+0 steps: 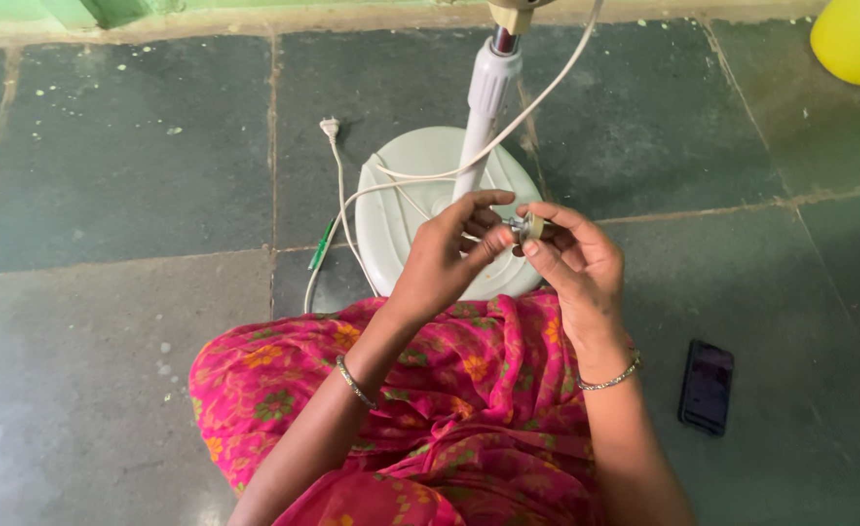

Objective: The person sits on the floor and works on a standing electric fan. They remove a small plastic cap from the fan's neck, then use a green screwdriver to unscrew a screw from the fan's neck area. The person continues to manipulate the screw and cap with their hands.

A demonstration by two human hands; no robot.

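floor: the surface was a dark grey-green stone slab floor [128,146], laid in large squares with pale, worn joints and flecked with small light specks.
far edge: a pale green painted wall base [21,12] ran along the top of the view, above a light strip where the floor met it.
stand: a round pale green plastic fan base [401,205] sat flat on the floor, with a white upright pole [488,97] rising from it toward the top edge.
cord: a white electric cord [547,88] looped down across the pole and over the base, ending in a white plug [330,127] lying on the floor to the left of the base.
left hand: the left hand [445,258] was curled, fingertips pinching one side of the small metal and cream-coloured part [525,228].
right hand: the right hand [571,258] was closed on the other side of the same small part, thumb and fingers gripping it.
part's place: it was held between both hands in the air, above the near edge of the fan base.
lap: pink floral cloth [420,409] covered the person's knees below the hands.
phone: a black flat phone [708,386] lay on the floor to the right, well apart from the hands.
corner: a yellow rounded object [859,39] showed at the top right.
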